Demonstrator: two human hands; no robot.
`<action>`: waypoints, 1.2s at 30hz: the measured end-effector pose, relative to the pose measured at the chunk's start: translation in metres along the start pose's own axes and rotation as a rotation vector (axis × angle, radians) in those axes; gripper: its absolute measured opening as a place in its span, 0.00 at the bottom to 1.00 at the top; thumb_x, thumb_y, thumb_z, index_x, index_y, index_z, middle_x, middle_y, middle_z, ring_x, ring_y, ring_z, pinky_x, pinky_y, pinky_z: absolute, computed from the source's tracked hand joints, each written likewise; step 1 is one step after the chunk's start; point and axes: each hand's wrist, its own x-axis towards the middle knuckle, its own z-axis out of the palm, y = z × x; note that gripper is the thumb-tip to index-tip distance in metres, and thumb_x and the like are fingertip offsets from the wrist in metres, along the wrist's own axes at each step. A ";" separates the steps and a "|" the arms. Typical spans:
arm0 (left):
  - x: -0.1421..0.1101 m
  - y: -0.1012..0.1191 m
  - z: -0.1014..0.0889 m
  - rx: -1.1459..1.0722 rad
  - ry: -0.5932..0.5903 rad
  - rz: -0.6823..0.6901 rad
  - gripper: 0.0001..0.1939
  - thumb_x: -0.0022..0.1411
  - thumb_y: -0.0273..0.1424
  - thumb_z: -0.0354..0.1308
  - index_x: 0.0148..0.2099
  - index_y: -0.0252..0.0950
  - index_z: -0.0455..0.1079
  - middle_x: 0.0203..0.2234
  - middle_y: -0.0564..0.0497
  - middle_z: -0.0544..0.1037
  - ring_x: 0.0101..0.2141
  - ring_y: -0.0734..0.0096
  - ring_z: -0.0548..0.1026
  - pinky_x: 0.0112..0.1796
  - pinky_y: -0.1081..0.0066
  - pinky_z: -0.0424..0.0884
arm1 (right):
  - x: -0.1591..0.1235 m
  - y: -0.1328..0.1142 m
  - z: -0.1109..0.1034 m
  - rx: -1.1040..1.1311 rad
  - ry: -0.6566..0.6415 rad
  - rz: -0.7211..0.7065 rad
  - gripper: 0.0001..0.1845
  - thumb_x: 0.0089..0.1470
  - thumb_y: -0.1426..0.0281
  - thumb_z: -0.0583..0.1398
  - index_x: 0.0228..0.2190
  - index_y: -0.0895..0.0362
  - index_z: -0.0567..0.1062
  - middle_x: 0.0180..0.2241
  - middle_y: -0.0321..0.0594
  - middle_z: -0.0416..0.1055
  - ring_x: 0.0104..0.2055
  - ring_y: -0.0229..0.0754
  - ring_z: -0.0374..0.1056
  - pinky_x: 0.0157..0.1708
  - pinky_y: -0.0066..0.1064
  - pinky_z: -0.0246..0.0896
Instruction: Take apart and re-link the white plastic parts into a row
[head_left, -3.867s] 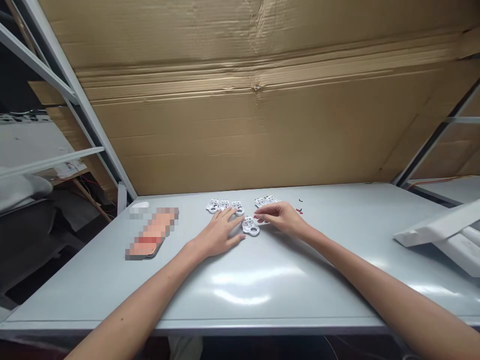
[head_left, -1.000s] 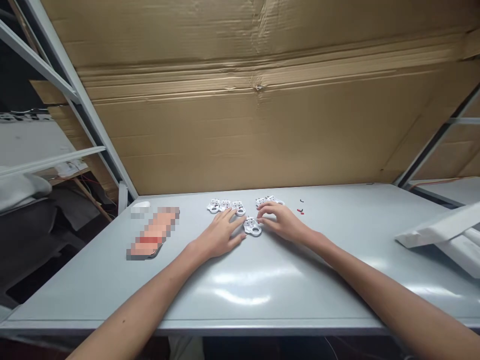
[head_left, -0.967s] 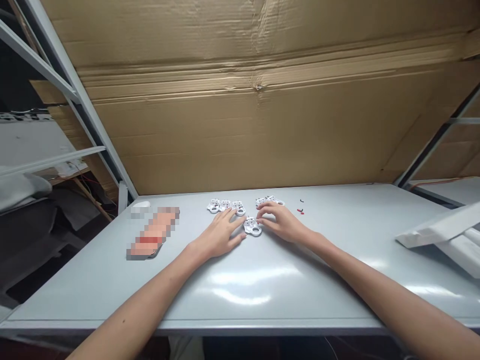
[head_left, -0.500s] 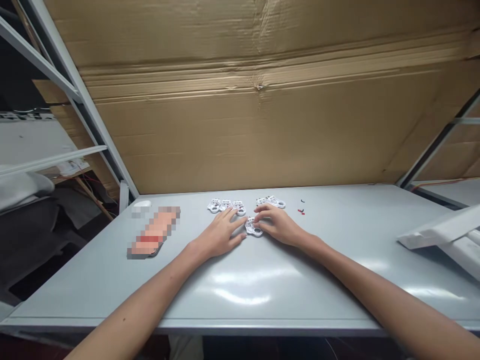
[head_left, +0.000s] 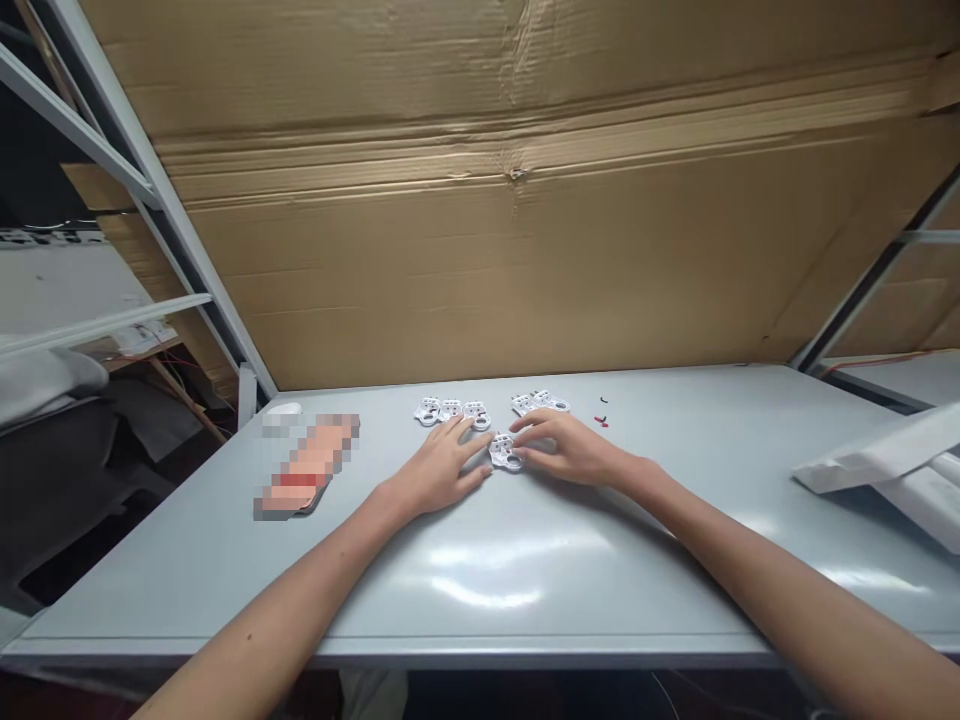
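Part (head_left: 501, 455), one, white: lies on the table (head_left: 525, 610), centre, between the two hands. Ring at its near right end; block with small dark holes at its far end.

Left hand (head_left: 446, 468): palm down, fingers spread, nothing gripped. Index finger and thumb tips point at the left side of the part; the other fingertips overlap the near edge of the row. Contact with either cannot be told.

Right hand (head_left: 564, 447): palm down, fingers bent, tips at the right side of the part. Whether it grasps or merely touches cannot be told.

Row (head_left: 450, 410): three white pieces of like shape, side by side, far and left of the part.

Pair (head_left: 540, 402): white pieces, likewise ringed, far and right of the part, just beyond the right hand; count uncertain where they overlap.

Bits (head_left: 601, 421): small, red and black, right of the pair; one black sliver (head_left: 604, 401) lies farther off.

Slab (head_left: 311, 460): orange and red, face pixelated, dark edge, at the left of the table. Small white object (head_left: 283, 410) just beyond it, partly pixelated.

White lengths (head_left: 885, 460): stacked at the far right.

Cardboard (head_left: 525, 280): brown, creased, along the far side.
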 end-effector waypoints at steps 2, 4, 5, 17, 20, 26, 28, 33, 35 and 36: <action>0.000 -0.001 0.000 -0.014 -0.010 -0.007 0.25 0.72 0.42 0.49 0.67 0.40 0.61 0.67 0.40 0.58 0.67 0.44 0.52 0.62 0.46 0.55 | 0.000 -0.001 0.001 -0.012 0.011 -0.027 0.13 0.59 0.66 0.60 0.42 0.51 0.82 0.50 0.48 0.75 0.50 0.52 0.72 0.50 0.46 0.66; 0.001 -0.002 0.000 -0.022 -0.031 -0.015 0.27 0.72 0.44 0.47 0.68 0.40 0.58 0.68 0.42 0.55 0.68 0.45 0.49 0.63 0.46 0.52 | 0.000 -0.001 0.004 -0.014 0.006 -0.061 0.15 0.58 0.65 0.61 0.46 0.52 0.80 0.51 0.50 0.74 0.52 0.52 0.71 0.51 0.45 0.65; 0.001 -0.002 0.000 -0.024 -0.046 -0.018 0.28 0.73 0.44 0.46 0.69 0.40 0.57 0.69 0.42 0.53 0.68 0.46 0.47 0.64 0.46 0.50 | 0.000 -0.001 0.005 -0.010 0.002 -0.076 0.17 0.58 0.64 0.61 0.48 0.52 0.79 0.51 0.50 0.74 0.52 0.52 0.71 0.52 0.45 0.65; 0.001 -0.003 -0.001 -0.022 -0.105 -0.071 0.33 0.72 0.49 0.41 0.72 0.38 0.49 0.70 0.42 0.49 0.69 0.51 0.42 0.65 0.47 0.43 | 0.002 -0.002 0.010 -0.126 0.060 -0.018 0.12 0.56 0.65 0.61 0.40 0.55 0.80 0.44 0.49 0.76 0.47 0.53 0.71 0.47 0.45 0.66; 0.002 -0.004 0.001 -0.021 -0.101 -0.067 0.33 0.72 0.49 0.42 0.72 0.38 0.49 0.69 0.42 0.50 0.69 0.50 0.43 0.64 0.47 0.44 | 0.003 0.005 0.016 -0.187 0.086 -0.008 0.12 0.60 0.67 0.57 0.42 0.54 0.79 0.45 0.49 0.76 0.51 0.54 0.69 0.51 0.48 0.64; 0.003 -0.005 0.002 0.005 -0.099 -0.072 0.33 0.72 0.49 0.42 0.72 0.37 0.49 0.70 0.42 0.50 0.69 0.49 0.43 0.65 0.48 0.43 | 0.002 0.003 0.018 -0.276 0.129 0.022 0.17 0.63 0.68 0.53 0.48 0.57 0.76 0.55 0.54 0.71 0.57 0.56 0.66 0.55 0.50 0.62; 0.003 -0.005 0.002 0.003 -0.111 -0.073 0.34 0.72 0.49 0.41 0.72 0.36 0.49 0.70 0.42 0.49 0.69 0.49 0.43 0.65 0.48 0.43 | 0.001 -0.005 0.015 -0.277 0.072 0.006 0.16 0.64 0.69 0.52 0.46 0.57 0.77 0.51 0.53 0.74 0.53 0.54 0.69 0.52 0.48 0.64; 0.002 -0.004 0.000 -0.010 -0.122 -0.073 0.33 0.72 0.49 0.41 0.72 0.37 0.48 0.70 0.42 0.49 0.69 0.50 0.43 0.65 0.48 0.43 | 0.000 -0.021 0.008 -0.277 -0.069 0.052 0.12 0.62 0.69 0.55 0.39 0.55 0.78 0.40 0.50 0.77 0.42 0.53 0.73 0.42 0.43 0.66; 0.002 -0.004 0.000 -0.010 -0.116 -0.074 0.33 0.72 0.49 0.40 0.72 0.39 0.48 0.70 0.43 0.49 0.69 0.50 0.43 0.65 0.48 0.44 | 0.000 -0.023 0.008 -0.290 -0.105 0.074 0.11 0.62 0.69 0.55 0.39 0.56 0.77 0.40 0.50 0.77 0.42 0.52 0.72 0.40 0.41 0.66; 0.002 -0.004 0.001 -0.010 -0.116 -0.074 0.33 0.72 0.49 0.41 0.72 0.39 0.48 0.70 0.43 0.49 0.69 0.50 0.43 0.65 0.48 0.44 | 0.000 -0.023 0.008 -0.292 -0.116 0.078 0.10 0.62 0.69 0.55 0.39 0.56 0.77 0.40 0.50 0.76 0.42 0.52 0.72 0.40 0.40 0.66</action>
